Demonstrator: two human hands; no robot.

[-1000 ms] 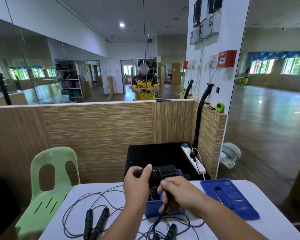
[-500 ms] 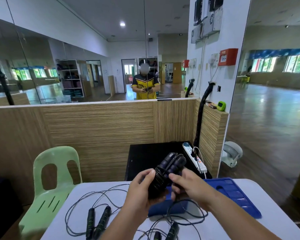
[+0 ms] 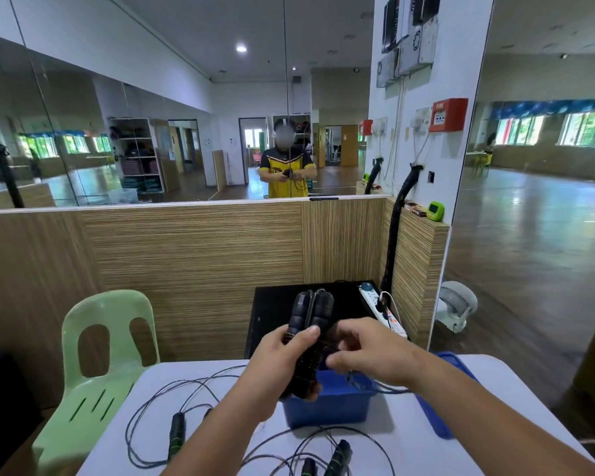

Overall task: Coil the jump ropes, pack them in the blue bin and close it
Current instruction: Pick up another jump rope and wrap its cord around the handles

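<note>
My left hand [image 3: 282,359] grips a pair of black jump rope handles [image 3: 310,324], held upright side by side above the blue bin [image 3: 327,403]. My right hand [image 3: 368,355] is just right of the handles, fingers curled and pinching the thin rope cord [image 3: 382,389], which trails down over the bin's right rim. The bin stands open on the white table [image 3: 409,438]. Its blue lid [image 3: 450,389] lies flat to the right, mostly hidden by my right forearm. Two more ropes lie loose on the table: one with black handles [image 3: 176,434] at the left, another [image 3: 337,455] near the front edge.
A pale green plastic chair [image 3: 97,369] stands at the table's left. Behind the table sit a black box [image 3: 275,304] and a white power strip [image 3: 382,310] against a wood-panelled wall with mirrors above. A white fan [image 3: 455,307] sits on the floor at the right.
Both hands lifted the black handles out of the bin and turned them upright. The cord now hangs from my right hand over the bin, and the camera tilted slightly.
</note>
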